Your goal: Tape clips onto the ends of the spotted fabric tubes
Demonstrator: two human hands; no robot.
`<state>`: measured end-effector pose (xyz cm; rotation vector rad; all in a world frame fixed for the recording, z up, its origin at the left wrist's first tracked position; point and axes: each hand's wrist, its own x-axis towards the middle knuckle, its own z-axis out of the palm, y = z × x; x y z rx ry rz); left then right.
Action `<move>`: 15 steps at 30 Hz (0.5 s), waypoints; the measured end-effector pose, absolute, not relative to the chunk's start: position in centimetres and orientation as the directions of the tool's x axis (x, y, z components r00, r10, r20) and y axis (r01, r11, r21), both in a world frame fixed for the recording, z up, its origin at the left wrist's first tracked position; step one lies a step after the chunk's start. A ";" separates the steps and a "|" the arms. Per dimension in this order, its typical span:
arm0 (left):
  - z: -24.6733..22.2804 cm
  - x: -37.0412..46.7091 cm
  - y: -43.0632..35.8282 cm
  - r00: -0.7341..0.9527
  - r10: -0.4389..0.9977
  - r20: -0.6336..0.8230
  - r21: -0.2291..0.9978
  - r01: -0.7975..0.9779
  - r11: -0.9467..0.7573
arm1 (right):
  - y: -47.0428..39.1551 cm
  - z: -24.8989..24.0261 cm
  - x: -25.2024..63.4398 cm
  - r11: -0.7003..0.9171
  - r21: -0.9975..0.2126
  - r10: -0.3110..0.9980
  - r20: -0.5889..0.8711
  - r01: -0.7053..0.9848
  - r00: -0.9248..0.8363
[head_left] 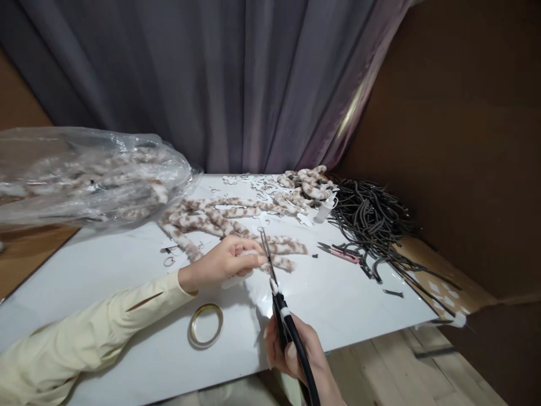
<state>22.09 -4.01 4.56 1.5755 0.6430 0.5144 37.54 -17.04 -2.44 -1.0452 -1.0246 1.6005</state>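
Note:
My left hand [228, 260], at the end of a pale yellow sleeve, is closed in a pinch with whitish material showing at its fingers; I cannot make out what it is. Long-nose pliers [278, 301] with thin metal jaws and black handles are gripped in my right hand [300, 352]. Their jaws point away from me and cross just beside the left fingertips. Whether they touch the pinched piece is unclear. Behind the left hand lie fluffy white-and-brown strips [211, 217], partly hidden by it.
A roll of tape [205, 325] lies near the front. Pink-handled thread snips [339, 252] rest by a heap of black cords [372, 217] at right. A small white bottle [324, 210] stands behind. A clear plastic bag [93, 180] of fluffy strips sits left; a grey curtain [220, 84] hangs beyond.

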 end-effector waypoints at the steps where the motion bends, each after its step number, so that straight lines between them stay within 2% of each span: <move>1: 4.5 22.1 -4.0 0.741 0.670 -0.047 0.993 0.105 -0.047 | -17.0 -2.5 37.5 -0.199 -0.948 0.970 -0.154 -0.247 -0.187; 6: 4.5 22.1 -4.0 0.741 0.670 -0.043 0.992 0.111 -0.059 | -16.8 -2.7 37.6 -0.153 -0.965 0.978 -0.118 -0.212 -0.172; 11: 4.6 22.1 -3.9 0.740 0.670 -0.058 0.989 0.136 -0.065 | -16.8 -2.5 38.0 -0.170 -0.966 0.966 -0.124 -0.195 -0.225; 15: 4.9 22.1 -3.9 0.719 0.693 -0.048 0.970 0.198 -0.138 | -17.0 -1.9 38.1 -0.228 -0.944 0.961 -0.179 -0.239 -0.211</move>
